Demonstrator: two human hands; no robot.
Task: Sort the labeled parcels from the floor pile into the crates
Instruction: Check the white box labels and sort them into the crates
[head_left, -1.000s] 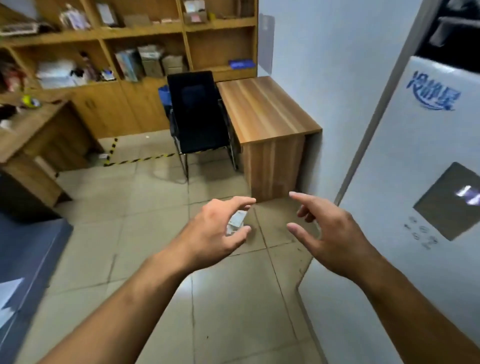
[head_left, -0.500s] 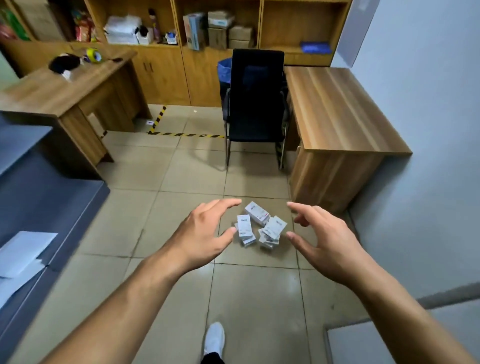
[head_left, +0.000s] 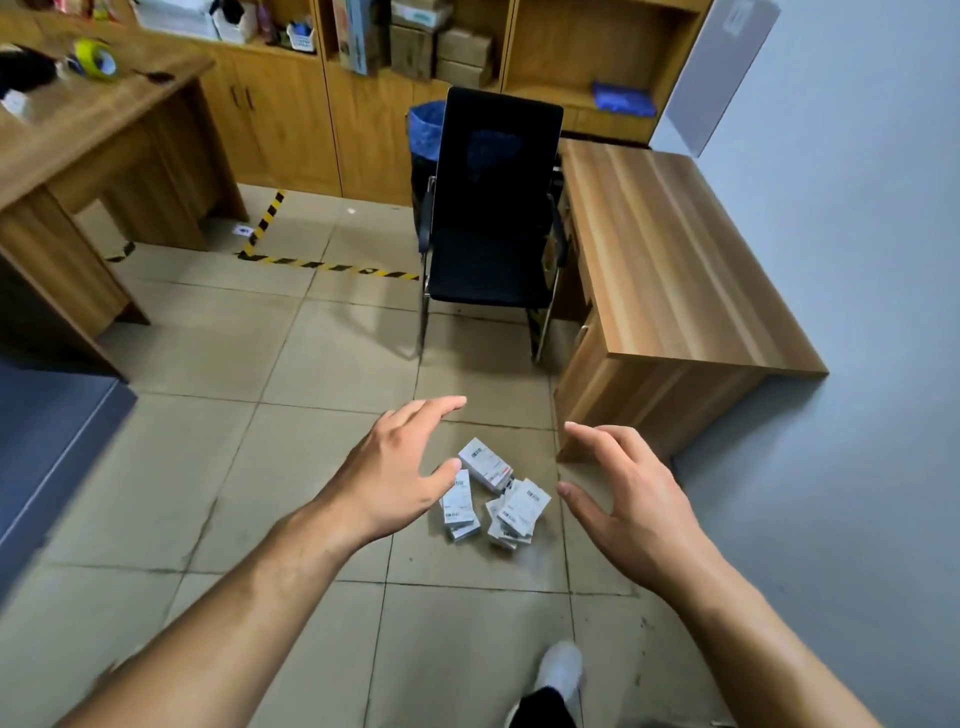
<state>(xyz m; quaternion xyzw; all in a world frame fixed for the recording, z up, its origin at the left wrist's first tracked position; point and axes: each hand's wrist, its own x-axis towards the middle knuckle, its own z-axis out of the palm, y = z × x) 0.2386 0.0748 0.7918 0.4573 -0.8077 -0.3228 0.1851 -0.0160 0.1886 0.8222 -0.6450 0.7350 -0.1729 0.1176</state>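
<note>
You are holding your left hand (head_left: 395, 486) and right hand (head_left: 628, 501) spread and empty above the parcels (head_left: 488, 496), which are lying piled on the floor near the desk (head_left: 670, 260) corner. They look light, stiff, smooth; pinch one across its narrow sides.

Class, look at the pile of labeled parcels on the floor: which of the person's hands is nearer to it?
Left. The left hand overlaps the left edge of the parcel pile in the image, thumb beside it. The right hand hangs open further to the pile's right.
</note>
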